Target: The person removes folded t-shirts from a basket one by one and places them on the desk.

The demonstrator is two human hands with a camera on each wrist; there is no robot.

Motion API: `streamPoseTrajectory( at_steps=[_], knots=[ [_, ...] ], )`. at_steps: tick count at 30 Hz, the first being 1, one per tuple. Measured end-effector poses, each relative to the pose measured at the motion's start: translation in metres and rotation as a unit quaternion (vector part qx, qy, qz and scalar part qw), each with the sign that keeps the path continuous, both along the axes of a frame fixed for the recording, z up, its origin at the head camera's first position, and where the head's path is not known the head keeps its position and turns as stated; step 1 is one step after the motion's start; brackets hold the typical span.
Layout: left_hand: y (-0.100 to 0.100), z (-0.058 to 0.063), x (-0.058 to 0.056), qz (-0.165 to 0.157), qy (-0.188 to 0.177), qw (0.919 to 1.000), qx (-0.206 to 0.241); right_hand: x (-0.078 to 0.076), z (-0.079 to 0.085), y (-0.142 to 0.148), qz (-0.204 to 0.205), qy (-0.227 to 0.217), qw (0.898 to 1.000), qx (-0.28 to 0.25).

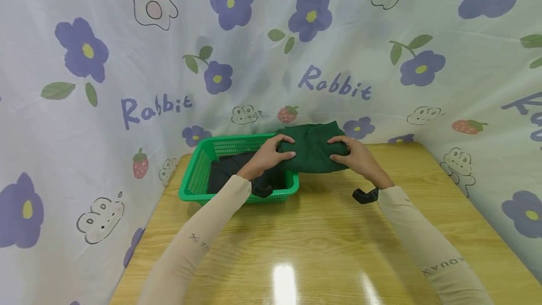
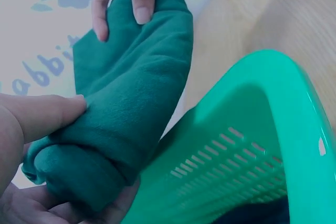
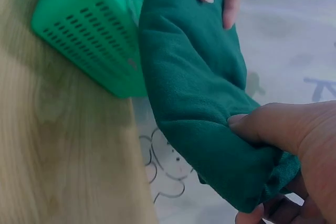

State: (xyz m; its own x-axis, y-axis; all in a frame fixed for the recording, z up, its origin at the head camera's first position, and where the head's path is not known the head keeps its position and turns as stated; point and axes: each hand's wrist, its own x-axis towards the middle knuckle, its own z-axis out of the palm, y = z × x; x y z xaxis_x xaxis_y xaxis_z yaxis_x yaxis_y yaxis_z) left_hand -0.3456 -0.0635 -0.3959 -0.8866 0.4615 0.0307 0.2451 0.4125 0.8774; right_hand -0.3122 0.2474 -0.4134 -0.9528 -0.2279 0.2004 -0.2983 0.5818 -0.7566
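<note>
A folded dark green cloth is held up between both hands, partly over the right end of a green plastic basket. My left hand grips its left end, thumb on top and fingers beneath, as the left wrist view shows. At the other end my right hand pinches the fabric in the same way, its thumb pressing a crease into the green cloth. Inside the basket lies black cloth, partly hidden behind the left forearm.
Basket and hands are above a wooden table, with the basket at its back left. A white curtain printed with flowers and rabbits hangs right behind the table and along its sides. Black wrist-worn devices sit below the hands.
</note>
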Motion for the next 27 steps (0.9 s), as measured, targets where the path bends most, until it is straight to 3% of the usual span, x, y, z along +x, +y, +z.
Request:
streamPoseTrajectory(
  at_steps=[27],
  knots=[
    [0.077, -0.02, -0.011, -0.029, -0.033, 0.9989, -0.016, -0.007, -0.034, 0.062, -0.047, -0.016, 0.998, 0.032]
  ],
)
